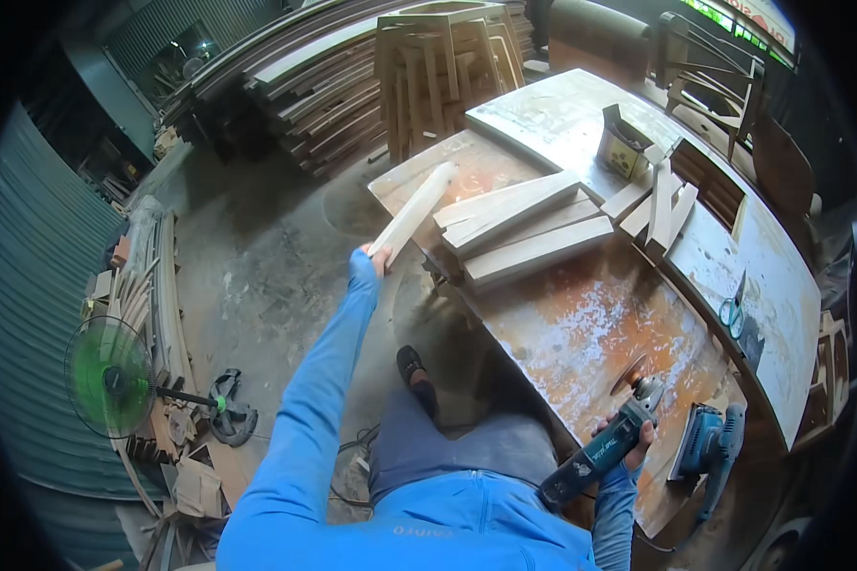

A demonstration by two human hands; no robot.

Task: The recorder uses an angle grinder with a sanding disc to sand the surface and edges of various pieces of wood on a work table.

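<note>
My left hand [379,259] grips the near end of a pale wooden piece [411,214], with my arm stretched forward. The piece's far end reaches over the left corner of the workbench [581,328]. In my right hand [635,441] is a teal angle grinder [605,447], held low over the bench's near edge. Its disc [628,374] points away from me, close above the dusty top. Several cut wooden blocks [543,252] lie stacked on the bench beyond the grinder. A teal power sander [705,445] rests to the right of my right hand.
A raised white panel [771,276] carries scissors [733,309], more wood pieces [665,205] and a small box [622,143]. Behind stand stacked planks [324,86] and wooden frames [448,67]. A green fan [112,379] and scrap wood [198,485] are on the left.
</note>
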